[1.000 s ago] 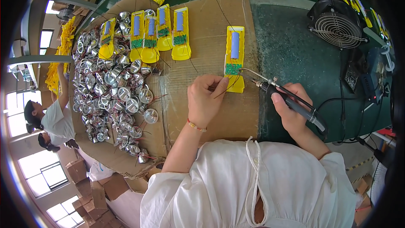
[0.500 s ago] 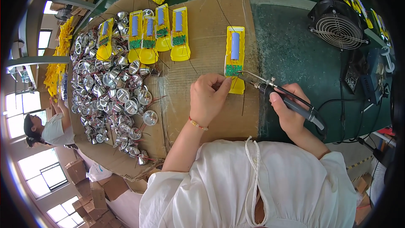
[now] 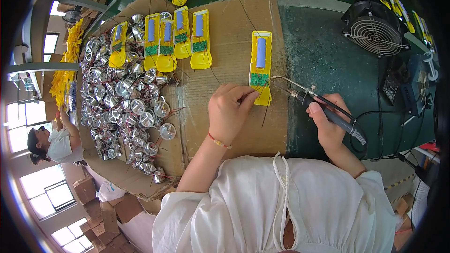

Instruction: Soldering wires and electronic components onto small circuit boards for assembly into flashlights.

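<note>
A yellow torch housing [image 3: 266, 94] lies on the cardboard in front of me, with a blue cylindrical battery [image 3: 261, 52] and a green circuit board [image 3: 259, 79] in it. My left hand [image 3: 230, 107] is pinched at the housing's lower end, below the board; what lies between thumb and finger is too small to make out. A thin dark wire [image 3: 265, 115] runs down past the fingertips. My right hand [image 3: 330, 121] grips a soldering iron [image 3: 333, 118] with a thin metal feed tube [image 3: 290, 82] along it. The tube's end is beside the board's right edge.
Silvery reflector cups [image 3: 124, 89] with red wires fill a cardboard tray at left. Several yellow housings [image 3: 200, 42] lie at its far edge. A black fan [image 3: 373, 28] stands at the far right, near cables [image 3: 379, 122]. Another person [image 3: 56, 138] is at far left.
The soldering iron has drawn back to the right, its tip moving off the circuit board. The wire's lower end has swung slightly left. My left hand stays pinched in nearly the same place.
</note>
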{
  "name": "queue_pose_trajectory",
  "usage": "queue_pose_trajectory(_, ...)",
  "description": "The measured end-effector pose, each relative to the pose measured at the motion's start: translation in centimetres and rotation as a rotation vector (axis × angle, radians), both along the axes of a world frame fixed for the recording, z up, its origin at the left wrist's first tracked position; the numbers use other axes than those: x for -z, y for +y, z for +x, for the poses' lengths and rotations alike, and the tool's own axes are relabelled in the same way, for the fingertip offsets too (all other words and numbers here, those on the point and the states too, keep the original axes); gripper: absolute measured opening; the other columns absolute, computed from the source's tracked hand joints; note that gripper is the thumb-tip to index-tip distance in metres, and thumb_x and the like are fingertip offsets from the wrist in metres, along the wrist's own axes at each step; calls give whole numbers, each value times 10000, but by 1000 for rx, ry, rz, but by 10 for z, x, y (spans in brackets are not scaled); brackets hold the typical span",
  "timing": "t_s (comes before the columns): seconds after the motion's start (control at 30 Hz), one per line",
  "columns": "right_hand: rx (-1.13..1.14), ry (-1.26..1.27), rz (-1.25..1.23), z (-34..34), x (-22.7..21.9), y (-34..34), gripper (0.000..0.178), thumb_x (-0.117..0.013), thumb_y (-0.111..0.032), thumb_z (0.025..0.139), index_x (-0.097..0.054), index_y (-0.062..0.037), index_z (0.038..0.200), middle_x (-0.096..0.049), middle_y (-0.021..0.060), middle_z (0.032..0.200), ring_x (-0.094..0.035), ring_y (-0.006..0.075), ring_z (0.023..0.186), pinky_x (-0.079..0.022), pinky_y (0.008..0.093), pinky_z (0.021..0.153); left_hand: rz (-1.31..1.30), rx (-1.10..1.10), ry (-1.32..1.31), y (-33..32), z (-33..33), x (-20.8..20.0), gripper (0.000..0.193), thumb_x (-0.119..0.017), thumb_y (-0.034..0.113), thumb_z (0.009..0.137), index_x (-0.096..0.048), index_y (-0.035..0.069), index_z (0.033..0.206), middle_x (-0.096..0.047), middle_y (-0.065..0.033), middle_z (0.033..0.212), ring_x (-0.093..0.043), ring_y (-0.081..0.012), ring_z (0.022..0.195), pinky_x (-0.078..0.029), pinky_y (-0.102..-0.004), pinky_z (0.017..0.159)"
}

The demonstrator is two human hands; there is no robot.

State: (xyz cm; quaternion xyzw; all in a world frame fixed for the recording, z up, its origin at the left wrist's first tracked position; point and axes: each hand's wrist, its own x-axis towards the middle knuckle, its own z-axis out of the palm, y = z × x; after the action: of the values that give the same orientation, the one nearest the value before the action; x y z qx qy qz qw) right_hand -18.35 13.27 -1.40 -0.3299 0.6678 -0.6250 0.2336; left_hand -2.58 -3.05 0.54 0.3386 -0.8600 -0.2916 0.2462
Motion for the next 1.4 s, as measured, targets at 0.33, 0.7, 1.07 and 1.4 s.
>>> queue_pose_trajectory(0.33,11,-18,-77,10,-4,-17,152,-687,-77,777,-564,2,819,-567,7,649,-493,36,579,-400,191,513,45,-151,80,3,-8,5,82,-661,83,758,-612,34,714,-551,-72,649,-558,-212,554,-432,-322,506)
queue_pose_trajectory(0.7,-20,-82,-67,11,-2,-23,131,-679,-65,782,-562,-11,803,-558,-4,644,-478,26,571,-389,181,510,-57,-203,18,10,-9,12,135,-648,93,737,-560,67,639,-516,-40,615,-511,-223,549,-390,-343,575)
queue_pose_trajectory(1.07,86,-239,-93,7,-9,-12,148,-652,-84,810,-546,-1,870,-605,59,697,-567,76,621,-446,197,562,-139,-177,15,8,-10,9,132,-645,52,744,-559,4,655,-532,-104,634,-530,-224,516,-411,-318,495)
queue_pose_trajectory(1.4,130,-179,-3,-28,3,24,133,-598,-93,832,-523,3,884,-587,85,732,-572,114,642,-477,228,600,139,-171,112,-4,-12,-17,98,-663,101,736,-626,10,729,-579,-95,649,-603,-171,555,-472,-256,531)
